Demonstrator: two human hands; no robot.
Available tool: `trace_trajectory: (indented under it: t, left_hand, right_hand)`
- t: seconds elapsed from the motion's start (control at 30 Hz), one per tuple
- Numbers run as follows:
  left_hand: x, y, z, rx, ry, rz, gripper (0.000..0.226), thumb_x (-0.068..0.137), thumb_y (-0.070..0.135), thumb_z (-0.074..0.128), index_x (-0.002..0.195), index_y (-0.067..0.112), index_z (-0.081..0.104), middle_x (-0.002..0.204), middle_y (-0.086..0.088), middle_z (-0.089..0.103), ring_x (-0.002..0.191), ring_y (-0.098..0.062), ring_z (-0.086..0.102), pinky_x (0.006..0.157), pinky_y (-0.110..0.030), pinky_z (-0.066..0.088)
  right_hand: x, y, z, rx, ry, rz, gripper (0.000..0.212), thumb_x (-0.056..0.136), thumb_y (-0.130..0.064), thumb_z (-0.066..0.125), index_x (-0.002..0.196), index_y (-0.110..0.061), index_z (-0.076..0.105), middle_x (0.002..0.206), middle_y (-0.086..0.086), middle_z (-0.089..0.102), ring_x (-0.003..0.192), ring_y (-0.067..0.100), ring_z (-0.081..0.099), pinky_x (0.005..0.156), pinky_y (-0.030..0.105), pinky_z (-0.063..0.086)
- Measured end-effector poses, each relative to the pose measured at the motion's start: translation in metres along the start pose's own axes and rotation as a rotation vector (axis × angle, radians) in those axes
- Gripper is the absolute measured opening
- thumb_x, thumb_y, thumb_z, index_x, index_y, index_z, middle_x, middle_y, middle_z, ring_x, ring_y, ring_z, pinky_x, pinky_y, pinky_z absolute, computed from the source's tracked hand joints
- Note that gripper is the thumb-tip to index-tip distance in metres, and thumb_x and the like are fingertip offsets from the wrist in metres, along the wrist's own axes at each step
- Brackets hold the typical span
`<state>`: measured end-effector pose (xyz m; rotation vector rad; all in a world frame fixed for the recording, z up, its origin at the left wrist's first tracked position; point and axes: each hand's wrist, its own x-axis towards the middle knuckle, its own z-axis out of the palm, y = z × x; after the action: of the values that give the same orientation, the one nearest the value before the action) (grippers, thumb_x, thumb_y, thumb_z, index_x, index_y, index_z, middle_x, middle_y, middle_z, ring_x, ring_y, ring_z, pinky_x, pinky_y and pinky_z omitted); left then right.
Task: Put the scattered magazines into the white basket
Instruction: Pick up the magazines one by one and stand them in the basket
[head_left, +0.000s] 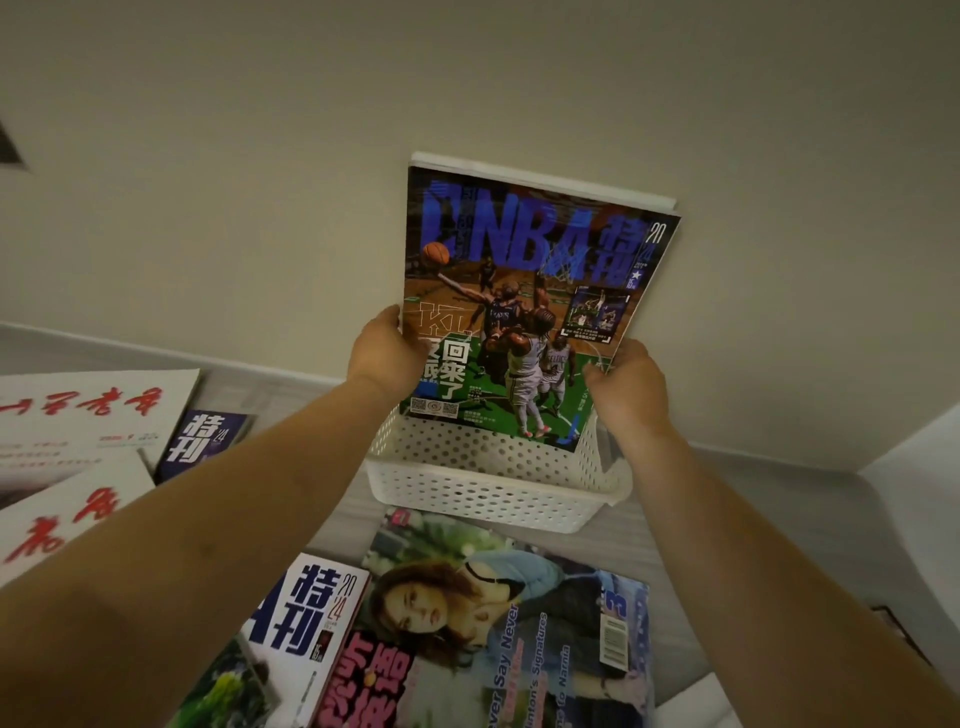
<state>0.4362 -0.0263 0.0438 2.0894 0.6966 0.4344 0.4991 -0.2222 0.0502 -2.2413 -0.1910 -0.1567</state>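
Observation:
An NBA basketball magazine (524, 291) stands upright with its lower edge inside the white perforated basket (483, 493), against the wall. Behind it another white-edged magazine (545, 179) peeks out at the top. My left hand (387, 353) grips the NBA magazine's left edge and my right hand (626, 384) grips its lower right corner. Loose magazines lie on the table: one with a woman on the cover (498, 623), a white NBA issue (306, 618), a dark blue one (205, 441), and white ones with red script (78, 421).
The grey table (753, 519) runs to the wall behind the basket. A white surface (914, 447) rises at the right. The loose magazines crowd the near and left parts of the table.

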Motion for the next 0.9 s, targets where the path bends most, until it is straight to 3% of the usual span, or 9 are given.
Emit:
trace_trajectory:
  t: [0.1,0.2,0.27,0.47,0.57,0.63,0.7,0.8,0.9]
  left_hand:
    - [-0.024,0.004,-0.016,-0.009,0.005,0.018,0.063,0.085,0.019,0.055,0.138,0.006,0.023,0.147,-0.013,0.030,0.133,-0.027,0.031,0.108,-0.035,0.027]
    - [-0.074,-0.014,-0.041,0.041,-0.030,0.111,0.056,0.085,0.019,0.054,0.135,0.012,0.031,0.146,-0.008,0.031,0.129,-0.023,0.036,0.102,-0.029,0.030]
    - [-0.116,-0.038,-0.055,0.156,-0.100,0.131,0.053,0.084,0.020,0.056,0.132,0.016,0.037,0.146,-0.006,0.033,0.130,-0.024,0.035,0.106,-0.037,0.029]
    - [-0.238,-0.117,-0.084,0.357,-0.227,0.049,0.051,0.081,0.026,0.059,0.130,0.016,0.044,0.145,-0.008,0.035,0.131,-0.026,0.035,0.111,-0.041,0.028]
    - [-0.272,-0.147,-0.094,0.543,-0.248,0.077,0.073,0.074,0.062,0.022,0.135,0.025,0.034,0.148,0.000,0.028,0.138,-0.020,0.025,0.115,-0.039,0.014]
    - [-0.285,-0.161,-0.097,0.647,-0.241,0.093,0.099,0.059,0.077,-0.017,0.139,0.029,0.018,0.150,0.009,0.012,0.140,-0.014,0.012,0.115,-0.034,0.001]
    - [-0.289,-0.168,-0.099,0.681,-0.221,0.101,0.115,0.045,0.075,-0.035,0.140,0.030,0.013,0.152,0.007,0.010,0.141,-0.012,0.006,0.113,-0.031,-0.005]
    - [-0.291,-0.169,-0.098,0.699,-0.224,0.100,0.114,0.045,0.075,-0.035,0.140,0.030,0.010,0.153,0.005,0.010,0.141,-0.012,0.004,0.113,-0.032,-0.005]
    - [-0.292,-0.169,-0.098,0.707,-0.228,0.107,0.091,0.062,0.068,-0.016,0.140,0.030,0.009,0.154,0.004,0.008,0.141,-0.011,0.002,0.114,-0.033,-0.005]
  right_hand:
    - [-0.023,-0.005,-0.013,0.015,-0.013,-0.009,0.054,0.085,-0.011,0.054,0.133,-0.004,0.030,0.136,0.016,0.045,0.121,0.030,0.045,0.091,0.029,0.037]
    - [-0.064,0.001,-0.029,-0.042,-0.017,-0.059,0.060,0.084,-0.014,0.055,0.137,-0.009,0.026,0.143,0.012,0.036,0.130,0.026,0.033,0.104,0.032,0.028]
    - [-0.104,0.011,-0.033,-0.095,-0.045,-0.081,0.058,0.083,-0.016,0.057,0.134,-0.012,0.031,0.140,0.011,0.039,0.128,0.025,0.034,0.104,0.031,0.027]
    - [-0.224,0.044,-0.017,-0.425,-0.543,-0.240,0.069,0.081,-0.047,0.054,0.137,-0.025,0.022,0.151,-0.001,0.017,0.139,0.017,0.008,0.113,0.034,0.009]
    - [-0.257,0.054,-0.008,-0.554,-0.738,-0.250,0.079,0.077,-0.056,0.052,0.140,-0.032,0.011,0.154,-0.003,0.002,0.141,0.021,-0.005,0.114,0.045,0.002]
    - [-0.264,0.055,-0.008,-0.620,-0.774,-0.257,0.079,0.078,-0.057,0.050,0.140,-0.029,0.011,0.154,-0.001,0.003,0.141,0.021,-0.001,0.114,0.047,0.008]
    - [-0.263,0.052,-0.011,-0.693,-0.747,-0.316,0.074,0.081,-0.056,0.046,0.140,-0.022,0.016,0.154,0.003,0.010,0.141,0.022,0.007,0.113,0.044,0.017]
    - [-0.260,0.040,-0.013,-0.832,-0.740,-0.423,0.064,0.088,-0.046,0.041,0.137,-0.011,0.021,0.148,0.012,0.025,0.134,0.028,0.026,0.104,0.042,0.033]
    - [-0.268,0.032,-0.005,-0.996,-0.749,-0.538,0.050,0.092,-0.019,0.033,0.135,0.001,0.017,0.139,0.027,0.033,0.120,0.037,0.042,0.090,0.047,0.043]
